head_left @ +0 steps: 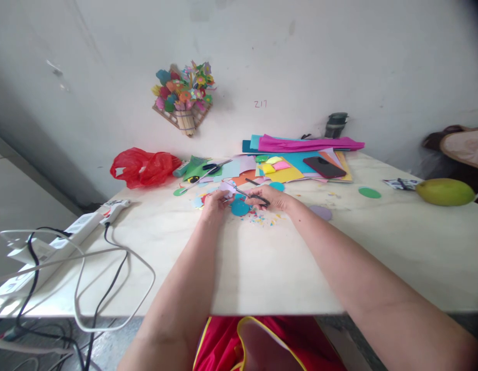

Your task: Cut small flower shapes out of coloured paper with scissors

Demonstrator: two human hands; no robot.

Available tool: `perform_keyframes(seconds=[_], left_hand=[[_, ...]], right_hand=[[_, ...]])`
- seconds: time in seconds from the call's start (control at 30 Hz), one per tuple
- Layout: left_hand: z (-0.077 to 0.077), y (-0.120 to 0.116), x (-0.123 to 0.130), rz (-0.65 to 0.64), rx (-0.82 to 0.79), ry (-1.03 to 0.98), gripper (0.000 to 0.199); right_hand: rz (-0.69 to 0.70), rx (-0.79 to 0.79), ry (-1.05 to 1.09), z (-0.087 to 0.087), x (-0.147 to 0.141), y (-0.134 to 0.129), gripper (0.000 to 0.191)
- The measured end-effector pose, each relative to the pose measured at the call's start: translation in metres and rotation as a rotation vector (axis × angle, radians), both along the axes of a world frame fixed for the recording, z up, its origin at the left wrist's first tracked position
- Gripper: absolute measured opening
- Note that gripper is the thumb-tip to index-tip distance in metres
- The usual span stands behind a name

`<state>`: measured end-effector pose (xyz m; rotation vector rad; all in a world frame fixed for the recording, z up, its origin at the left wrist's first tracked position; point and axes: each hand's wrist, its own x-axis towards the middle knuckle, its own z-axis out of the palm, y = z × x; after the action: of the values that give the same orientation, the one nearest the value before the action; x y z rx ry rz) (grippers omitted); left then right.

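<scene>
My left hand pinches a small piece of pale lilac paper above the middle of the table. Closed round the dark handles of a pair of scissors, my right hand points the blades leftward at the paper's edge. Beneath the hands lies a blue paper circle, with another blue circle just behind my right hand. Tiny coloured paper scraps are scattered by the right hand. A lilac paper circle rests beside my right forearm.
Behind my hands lie coloured paper sheets and a phone. A red plastic bag sits at the left. Power strips and looping cables cross the left edge. At the right are a green circle and a yellow-green fruit-like object.
</scene>
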<state>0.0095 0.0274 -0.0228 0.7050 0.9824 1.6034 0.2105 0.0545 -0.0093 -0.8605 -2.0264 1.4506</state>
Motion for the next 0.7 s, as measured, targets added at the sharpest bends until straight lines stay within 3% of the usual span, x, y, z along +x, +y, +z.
perform_keyframes(seconds=[0.47, 0.7], left_hand=[[-0.001, 0.0011, -0.0018, -0.013, 0.016, -0.007, 0.018], [-0.0015, 0.0018, -0.0028, -0.031, 0.018, -0.017, 0.015]], right_hand=[[0.016, 0.031, 0.001, -0.0095, -0.0013, 0.0068, 0.029], [0.011, 0.006, -0.022, -0.0025, -0.0007, 0.0014, 0.025]])
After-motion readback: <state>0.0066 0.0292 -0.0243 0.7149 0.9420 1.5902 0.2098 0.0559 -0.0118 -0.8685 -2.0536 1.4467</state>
